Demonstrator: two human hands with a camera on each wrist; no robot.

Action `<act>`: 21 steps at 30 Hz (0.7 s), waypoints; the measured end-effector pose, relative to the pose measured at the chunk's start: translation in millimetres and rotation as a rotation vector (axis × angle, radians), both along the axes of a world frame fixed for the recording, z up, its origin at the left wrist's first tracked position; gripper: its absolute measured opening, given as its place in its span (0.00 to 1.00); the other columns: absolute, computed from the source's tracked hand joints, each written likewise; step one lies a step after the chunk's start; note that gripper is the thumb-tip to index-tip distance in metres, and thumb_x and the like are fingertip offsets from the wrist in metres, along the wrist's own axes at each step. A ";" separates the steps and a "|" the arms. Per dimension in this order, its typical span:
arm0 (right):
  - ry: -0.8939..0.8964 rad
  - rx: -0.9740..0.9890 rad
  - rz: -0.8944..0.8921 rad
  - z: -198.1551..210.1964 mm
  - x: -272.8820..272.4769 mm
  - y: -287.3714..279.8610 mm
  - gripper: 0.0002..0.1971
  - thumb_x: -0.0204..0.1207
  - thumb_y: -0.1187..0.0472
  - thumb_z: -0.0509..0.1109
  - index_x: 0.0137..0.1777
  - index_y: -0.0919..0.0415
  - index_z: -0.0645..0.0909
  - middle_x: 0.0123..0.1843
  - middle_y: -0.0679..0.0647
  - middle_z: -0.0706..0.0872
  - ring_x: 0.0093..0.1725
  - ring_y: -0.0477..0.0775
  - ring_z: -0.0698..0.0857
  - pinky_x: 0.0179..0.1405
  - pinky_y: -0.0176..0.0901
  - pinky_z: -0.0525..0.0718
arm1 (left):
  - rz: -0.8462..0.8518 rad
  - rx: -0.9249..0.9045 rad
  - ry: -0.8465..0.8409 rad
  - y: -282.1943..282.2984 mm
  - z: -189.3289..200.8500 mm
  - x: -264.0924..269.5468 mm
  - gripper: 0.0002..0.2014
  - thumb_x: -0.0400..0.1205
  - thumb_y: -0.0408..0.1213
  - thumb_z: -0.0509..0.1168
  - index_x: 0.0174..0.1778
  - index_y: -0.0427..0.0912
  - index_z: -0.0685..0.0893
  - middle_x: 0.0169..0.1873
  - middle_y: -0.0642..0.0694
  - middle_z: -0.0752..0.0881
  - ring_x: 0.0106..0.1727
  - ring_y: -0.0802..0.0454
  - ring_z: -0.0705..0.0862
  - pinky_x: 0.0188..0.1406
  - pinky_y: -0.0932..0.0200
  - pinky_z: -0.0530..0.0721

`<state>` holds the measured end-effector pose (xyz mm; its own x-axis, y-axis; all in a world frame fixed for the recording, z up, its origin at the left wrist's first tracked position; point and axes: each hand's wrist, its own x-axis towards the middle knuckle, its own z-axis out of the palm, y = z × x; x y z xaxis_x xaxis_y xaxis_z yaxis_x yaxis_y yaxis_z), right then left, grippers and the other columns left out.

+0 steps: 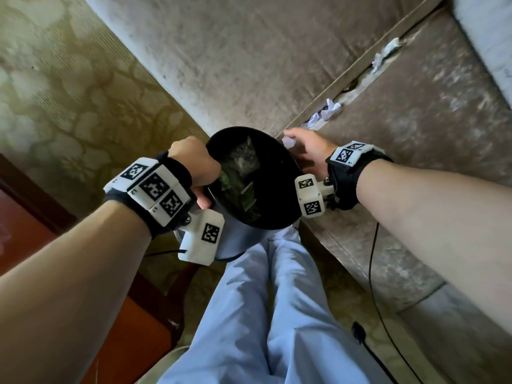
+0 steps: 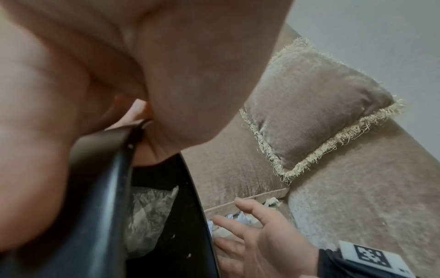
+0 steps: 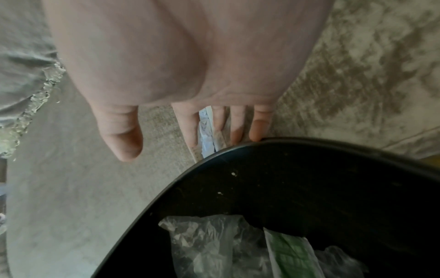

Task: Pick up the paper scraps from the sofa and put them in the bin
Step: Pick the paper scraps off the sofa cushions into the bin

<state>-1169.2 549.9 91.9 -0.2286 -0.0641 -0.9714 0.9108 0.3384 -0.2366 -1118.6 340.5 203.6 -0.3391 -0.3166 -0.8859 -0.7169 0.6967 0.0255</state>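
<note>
My left hand (image 1: 198, 164) grips the near rim of a black bin (image 1: 279, 189), held tilted with its mouth against the front edge of the brown sofa (image 1: 415, 139). My right hand (image 1: 297, 139) hovers open beside the bin's far rim, fingers spread over a crumpled white paper scrap (image 1: 288, 141) in the seat seam. The right wrist view shows this scrap (image 3: 207, 129) between the straight fingers (image 3: 188, 127), just above the bin rim (image 3: 238, 148). More scraps (image 1: 329, 110) lie farther along the seam, and another scrap (image 1: 385, 52) farther still.
Clear plastic and green-printed wrappers (image 3: 238, 248) lie inside the bin. A fringed cushion (image 2: 309, 112) rests on the sofa behind the seam. A black cable (image 1: 372, 273) hangs from my right wrist. Patterned carpet (image 1: 69, 92) and a red-brown furniture piece (image 1: 22, 231) are on the left.
</note>
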 end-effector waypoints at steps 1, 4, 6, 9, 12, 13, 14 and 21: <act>0.009 0.006 0.020 -2.5 -3.5 0.3 0.12 0.73 0.43 0.70 0.40 0.51 0.81 0.37 0.48 0.81 0.34 0.48 0.81 0.30 0.41 0.75 | -0.009 0.003 -0.018 -2.1 -1.0 -3.2 0.05 0.77 0.28 0.63 0.38 0.30 0.80 0.41 0.30 0.92 0.46 0.35 0.93 0.49 0.44 0.92; 0.077 0.037 0.089 -9.8 -8.5 1.6 0.13 0.78 0.46 0.66 0.56 0.51 0.84 0.53 0.45 0.83 0.43 0.41 0.78 0.46 0.43 0.75 | -0.019 0.032 -0.062 -6.7 -5.7 -11.3 0.09 0.75 0.29 0.63 0.45 0.25 0.83 0.33 0.31 0.92 0.38 0.37 0.94 0.48 0.40 0.93; 0.079 0.009 0.167 -10.6 -10.4 -2.8 0.26 0.76 0.42 0.67 0.70 0.53 0.78 0.59 0.41 0.81 0.48 0.41 0.79 0.53 0.43 0.73 | -0.039 0.035 -0.093 -7.3 -5.6 -15.9 0.07 0.75 0.29 0.64 0.43 0.27 0.82 0.28 0.33 0.92 0.36 0.40 0.94 0.46 0.46 0.92; 0.079 0.041 0.195 -47.0 -16.7 3.0 0.46 0.45 0.32 0.80 0.63 0.53 0.74 0.52 0.51 0.87 0.48 0.52 0.87 0.60 0.57 0.85 | -0.110 0.037 -0.126 -3.8 -5.7 -23.5 0.03 0.73 0.29 0.69 0.39 0.32 0.83 0.27 0.37 0.92 0.42 0.40 0.94 0.42 0.48 0.89; 0.100 0.055 0.192 -47.0 -20.3 1.7 0.57 0.48 0.35 0.78 0.77 0.61 0.65 0.66 0.60 0.83 0.56 0.60 0.88 0.63 0.59 0.84 | -0.086 0.044 -0.144 0.7 -6.7 -29.4 0.06 0.72 0.28 0.67 0.43 0.30 0.83 0.28 0.37 0.93 0.43 0.40 0.94 0.44 0.44 0.90; 0.098 0.058 0.184 -39.1 -21.4 -1.3 0.59 0.52 0.36 0.78 0.82 0.60 0.59 0.72 0.58 0.79 0.60 0.61 0.86 0.65 0.58 0.83 | -0.049 0.048 -0.146 1.4 -6.4 -30.2 0.08 0.74 0.27 0.64 0.46 0.28 0.82 0.27 0.36 0.92 0.39 0.41 0.94 0.41 0.48 0.88; 0.081 0.055 0.175 -36.2 -21.1 -2.1 0.60 0.54 0.37 0.78 0.84 0.59 0.55 0.75 0.57 0.76 0.63 0.61 0.85 0.66 0.58 0.82 | -0.014 0.052 -0.140 2.5 -5.9 -31.1 0.10 0.75 0.26 0.61 0.50 0.26 0.82 0.27 0.35 0.92 0.36 0.42 0.94 0.40 0.51 0.85; 0.103 0.091 0.223 -42.5 -26.9 2.0 0.55 0.51 0.30 0.73 0.75 0.64 0.71 0.65 0.64 0.84 0.54 0.62 0.88 0.54 0.54 0.87 | 0.111 0.051 -0.103 10.1 -1.5 -33.9 0.16 0.76 0.26 0.58 0.57 0.23 0.82 0.28 0.33 0.92 0.36 0.41 0.95 0.35 0.55 0.85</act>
<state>-1196.1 551.9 49.4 -0.3166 -0.0374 -0.9478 0.7841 0.5520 -0.2837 -1152.5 350.6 202.1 -0.2105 -0.3008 -0.9302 -0.7903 0.6124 -0.0192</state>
